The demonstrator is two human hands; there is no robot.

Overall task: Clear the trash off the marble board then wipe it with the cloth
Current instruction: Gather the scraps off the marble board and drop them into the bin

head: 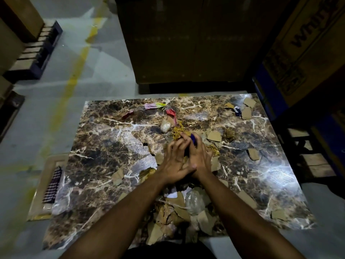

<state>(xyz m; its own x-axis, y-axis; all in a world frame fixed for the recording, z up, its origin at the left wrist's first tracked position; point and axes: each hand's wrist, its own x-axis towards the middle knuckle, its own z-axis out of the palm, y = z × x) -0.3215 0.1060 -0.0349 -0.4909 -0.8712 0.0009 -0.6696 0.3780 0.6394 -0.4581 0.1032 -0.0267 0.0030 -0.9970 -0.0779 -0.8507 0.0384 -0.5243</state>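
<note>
Both grips meet at mid-board: left hand and right hand clamped together on a blue wrapper and crumpled scraps. Cardboard pieces litter the marble board; checked cloth lies at its left edge.

A tall cardboard box stands beyond, a printed carton right, a pallet left.

- Marble board: polished brown stone with white veins, glossy, glare at right.
- Cardboard scraps: matt brown paperboard, torn edges.
- Plastic bag, near edge: clear, crinkled, shiny film.
- Cloth, left: woven checked fabric, matt.
- Floor: smooth grey concrete.
</note>
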